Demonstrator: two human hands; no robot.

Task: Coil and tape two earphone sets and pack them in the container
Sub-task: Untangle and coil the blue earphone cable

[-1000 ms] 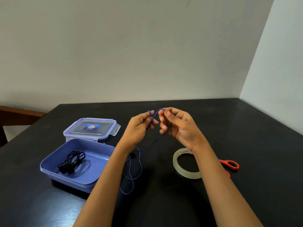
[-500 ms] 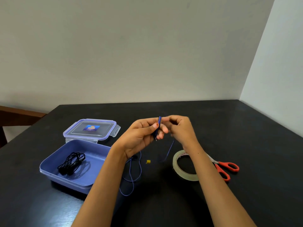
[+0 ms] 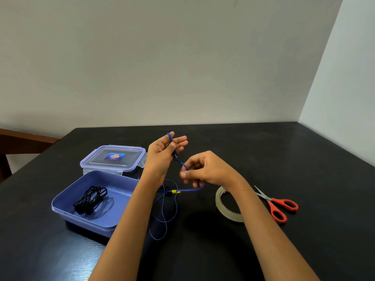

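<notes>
Beside the container (image 3: 121,189), left hand (image 3: 162,154) pinned cord (image 3: 188,190) over spread fingers (image 3: 181,139), right hand (image 3: 205,171) pinched it; slack could shed the loop.

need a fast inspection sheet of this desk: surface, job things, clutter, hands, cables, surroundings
Surface: black table, glossy.
Job's things: open container holding coiled black earphones; lid behind it; tape and scissors lying to the right.
Clutter: nothing seen.
Hands: left hand raised, blue earphones cord looped over its fingers, thumb pinning it; right hand pinches the same cord.
Cables: the rest of the blue cord lies loose on the table, uncoiled.
Surroundings: plain walls; wooden furniture at far left.
</notes>
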